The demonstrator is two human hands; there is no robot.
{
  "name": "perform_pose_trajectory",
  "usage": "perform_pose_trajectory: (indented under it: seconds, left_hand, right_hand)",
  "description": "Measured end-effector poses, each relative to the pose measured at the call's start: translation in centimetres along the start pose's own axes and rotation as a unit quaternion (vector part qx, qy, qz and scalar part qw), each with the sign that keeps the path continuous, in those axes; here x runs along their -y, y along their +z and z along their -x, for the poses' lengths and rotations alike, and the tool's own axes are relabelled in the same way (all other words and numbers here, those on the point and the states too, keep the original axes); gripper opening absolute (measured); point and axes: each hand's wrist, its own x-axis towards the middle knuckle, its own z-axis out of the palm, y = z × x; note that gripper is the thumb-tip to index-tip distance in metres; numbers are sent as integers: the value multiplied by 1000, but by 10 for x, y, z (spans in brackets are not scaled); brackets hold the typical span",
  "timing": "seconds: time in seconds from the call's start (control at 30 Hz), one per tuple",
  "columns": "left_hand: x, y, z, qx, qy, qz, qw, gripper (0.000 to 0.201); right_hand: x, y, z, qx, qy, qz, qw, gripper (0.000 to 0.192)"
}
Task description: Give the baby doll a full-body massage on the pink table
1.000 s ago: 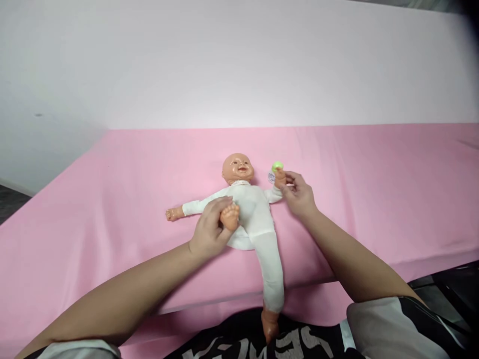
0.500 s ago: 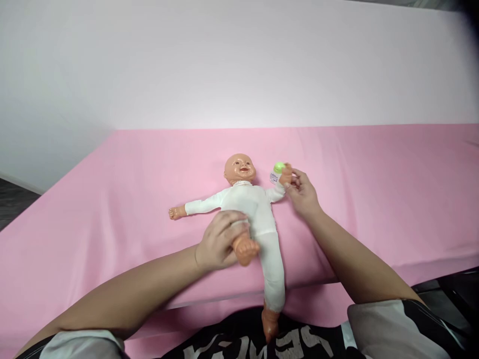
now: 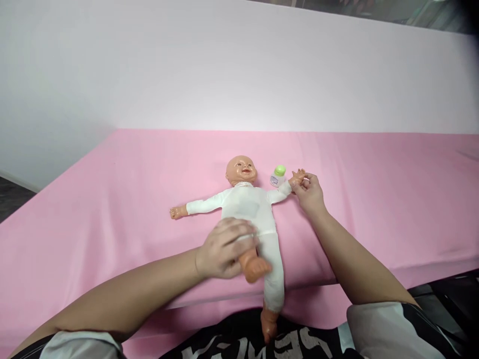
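A baby doll [image 3: 243,207] with a bare plastic head and a white cloth body lies on its back, head away from me. My left hand [image 3: 226,249] is wrapped round one of its legs just above the plastic foot [image 3: 255,268], which is raised and points to the right. With fingers and thumb, my right hand [image 3: 310,193] pinches the doll's arm at the wrist, below its small plastic hand [image 3: 298,176]. The doll's other arm [image 3: 204,205] stretches out to the left, and its other leg [image 3: 274,276] hangs over the near table edge.
A small clear bottle [image 3: 277,176] with a green cap and a printed label stands beside the doll's head. Pink cloth [image 3: 392,199] covers the table, and a white wall [image 3: 239,65] rises behind it. Dark furniture [image 3: 449,299] is at the lower right.
The held foot has come down towards me and to the right with my left hand. My right hand has drawn the doll's arm outward to the right, uncovering the bottle.
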Motion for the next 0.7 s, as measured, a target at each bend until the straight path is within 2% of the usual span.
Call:
perform_pose_trajectory:
  seconds: [0.1, 0.17, 0.23, 0.3, 0.37, 0.43, 0.57, 0.63, 0.7]
  left_hand:
    - [23, -4, 0, -37, -80, -48, 995, 45]
    - [33, -5, 0, -43, -133, -53, 989, 43]
    - [38, -5, 1, -42, -153, -53, 986, 41]
    - [37, -3, 1, -40, -141, -52, 988, 41]
    - [33, -3, 0, -44, -117, -52, 991, 43]
    - [26, -3, -1, -50, -92, -63, 993, 45]
    - [7, -8, 0, -27, -9, -85, 996, 42]
    - [-5, -9, 1, -1, 44, -70, 997, 36]
    - [-17, -7, 1, 15, 91, -49, 995, 29]
  right_hand:
    - [12, 16, 20, 47, -97, 62, 992, 55]
    - [20, 27, 33, 117, -178, 142, 967, 44]
    - [27, 35, 42, 182, -256, 197, 929, 34]
    - [32, 38, 46, 212, -292, 212, 908, 32]
    - [33, 37, 45, 198, -278, 212, 916, 34]
    - [31, 32, 40, 161, -230, 196, 940, 40]
    - [15, 17, 18, 50, -109, 56, 991, 66]
    - [2, 7, 4, 18, -52, 15, 998, 73]
    - [-10, -2, -9, 1, 10, 40, 999, 70]
